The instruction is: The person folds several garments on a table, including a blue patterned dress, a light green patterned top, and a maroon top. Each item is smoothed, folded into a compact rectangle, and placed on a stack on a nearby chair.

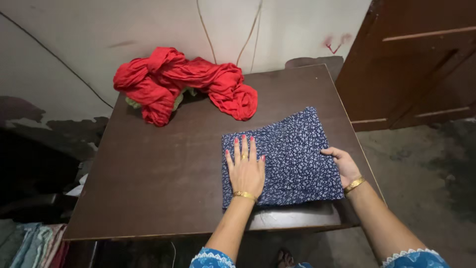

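We see a dark wooden table, smooth with a dull sheen. Toward its right edge lies a folded blue cloth, matt, with a fine white floral print. At the table's far side sits a bundle of red cloth, soft and crinkled. Behind the table, the plaster wall looks rough and patchy.

I see a dark brown wooden table against a pale, stained wall with thin wires hanging down. A brown wooden door stands right, above a grey concrete floor.
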